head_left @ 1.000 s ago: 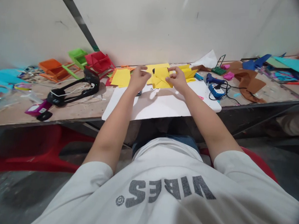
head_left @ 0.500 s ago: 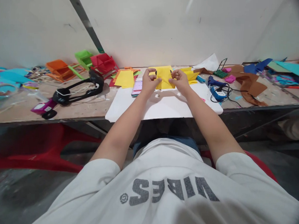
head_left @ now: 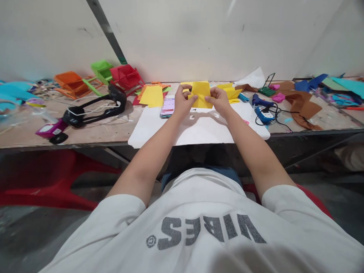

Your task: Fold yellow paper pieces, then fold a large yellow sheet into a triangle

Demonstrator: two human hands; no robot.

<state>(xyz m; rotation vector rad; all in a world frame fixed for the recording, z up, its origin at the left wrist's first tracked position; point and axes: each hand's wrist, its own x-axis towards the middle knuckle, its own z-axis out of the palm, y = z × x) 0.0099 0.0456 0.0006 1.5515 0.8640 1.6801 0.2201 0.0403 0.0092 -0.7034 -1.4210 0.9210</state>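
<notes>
The left hand (head_left: 182, 101) and right hand (head_left: 220, 101) had closed in, both pinching the yellow paper (head_left: 201, 90) mid-fold at twelve o'clock on the white board (head_left: 200, 131).

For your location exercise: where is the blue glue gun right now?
Head view: the glue gun lies right of the right hand, at the white board's right edge, left of the brown paper.

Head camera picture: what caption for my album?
Left hand and right hand pinch yellow paper over a white board.
</notes>
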